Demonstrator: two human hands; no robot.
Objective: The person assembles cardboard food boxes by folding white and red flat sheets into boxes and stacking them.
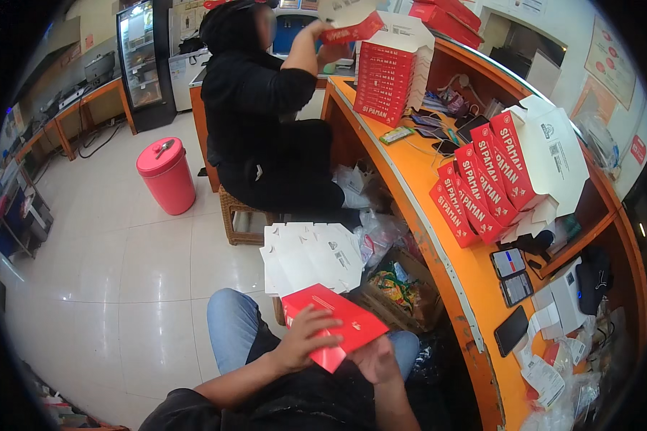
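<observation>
Over the person's lap (pixel 233 330), the left grip (pixel 310 339) and right grip (pixel 376 359) both hold one partly folded red carton (pixel 352 323); beside the bench (pixel 474 276), a brown cardboard box (pixel 382 309) holds colourful packets (pixel 392 289)

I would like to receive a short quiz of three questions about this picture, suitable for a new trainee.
1. Multiple choice: which colour is the lidded bin?
a) green
b) pink
c) black

2. True or false: the wearer's left hand and right hand both touch the red carton.

3. Fill in the missing word: the co-worker in black sits on a woven ____.

Key:
1. b, pink.
2. True.
3. Stool.
</observation>
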